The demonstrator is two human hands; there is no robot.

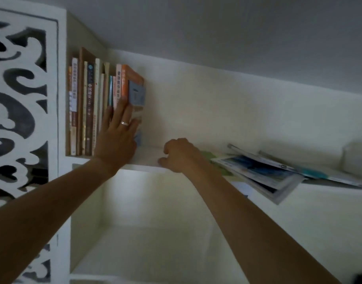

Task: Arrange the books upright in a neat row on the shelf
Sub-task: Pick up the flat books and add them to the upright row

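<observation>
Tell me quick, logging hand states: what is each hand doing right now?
Left hand: open, fingers flat against the upright books.
Right hand: fingers curled, resting on the shelf edge, holding nothing visible.

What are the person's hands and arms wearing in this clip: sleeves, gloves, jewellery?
Both forearms are bare, with no sleeves in view and no gloves. The left hand wears a plain pale band ring on one finger. The right hand shows no jewellery or watch.
</observation>
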